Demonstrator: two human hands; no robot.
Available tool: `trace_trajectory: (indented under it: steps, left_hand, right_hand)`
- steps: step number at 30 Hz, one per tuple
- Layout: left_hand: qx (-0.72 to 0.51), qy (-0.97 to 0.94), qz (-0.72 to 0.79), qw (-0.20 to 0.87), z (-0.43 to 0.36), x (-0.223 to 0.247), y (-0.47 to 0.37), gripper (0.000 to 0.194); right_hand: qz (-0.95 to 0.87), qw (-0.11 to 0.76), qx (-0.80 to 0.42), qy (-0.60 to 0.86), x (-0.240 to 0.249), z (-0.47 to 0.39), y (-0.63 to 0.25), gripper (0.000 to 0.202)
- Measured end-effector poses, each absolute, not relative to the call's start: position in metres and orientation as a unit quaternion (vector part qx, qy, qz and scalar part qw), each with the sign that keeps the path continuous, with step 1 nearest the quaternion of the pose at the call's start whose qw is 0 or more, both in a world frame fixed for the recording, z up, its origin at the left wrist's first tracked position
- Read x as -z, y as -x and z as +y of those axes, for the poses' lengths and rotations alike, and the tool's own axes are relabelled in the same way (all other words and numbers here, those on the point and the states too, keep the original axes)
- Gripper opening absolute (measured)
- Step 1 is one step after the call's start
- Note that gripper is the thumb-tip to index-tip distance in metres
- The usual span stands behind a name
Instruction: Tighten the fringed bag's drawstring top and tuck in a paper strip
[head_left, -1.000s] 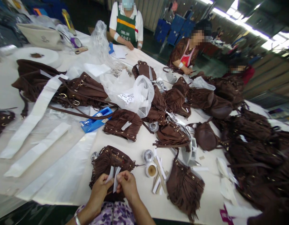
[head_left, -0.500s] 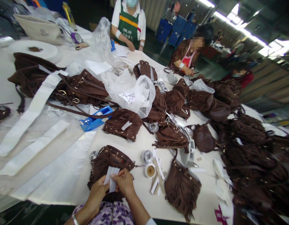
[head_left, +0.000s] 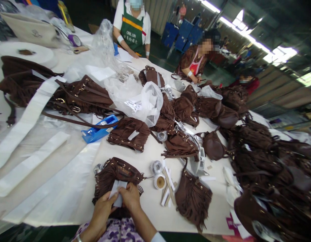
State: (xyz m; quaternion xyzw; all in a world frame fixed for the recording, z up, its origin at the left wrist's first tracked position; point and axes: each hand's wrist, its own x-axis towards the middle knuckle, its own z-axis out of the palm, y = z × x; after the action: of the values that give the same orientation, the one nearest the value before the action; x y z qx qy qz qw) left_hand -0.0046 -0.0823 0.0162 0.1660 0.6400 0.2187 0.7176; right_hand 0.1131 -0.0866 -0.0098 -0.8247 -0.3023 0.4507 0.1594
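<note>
My left hand (head_left: 102,211) and my right hand (head_left: 130,197) meet at the table's near edge, both pinching a small white paper strip (head_left: 116,194). The strip lies over a brown fringed suede bag (head_left: 115,174) right in front of me. To the right of my hands stand a tape roll (head_left: 160,182) and a smaller roll (head_left: 156,166), with loose white and tan strips (head_left: 168,188) beside them. Another brown fringed bag (head_left: 193,199) lies further right.
Many brown fringed bags (head_left: 258,158) heap at right and across the middle. A blue tape dispenser (head_left: 98,129), a white plastic bag (head_left: 139,99) and long white paper strips (head_left: 29,111) lie at left. Three other people work at the far side, one in a green apron (head_left: 131,25).
My hands have brought the two ends of the white strip together and lowered it onto the bag. The view has shifted slightly right and down.
</note>
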Motion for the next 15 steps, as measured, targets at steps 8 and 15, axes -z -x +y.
trace_trajectory:
  steps: [8,15]
  left_hand:
    - [-0.222,-0.225,0.666,0.675,-0.087,-0.008,0.009,0.041]
    - [-0.224,-0.415,0.672,0.57,-0.089,0.0,0.014,0.038]
  right_hand:
    - [-0.23,0.212,-0.434,0.845,0.001,-0.08,-0.098,0.015]
    - [-0.203,0.261,-0.426,0.842,0.005,-0.079,-0.092,0.007]
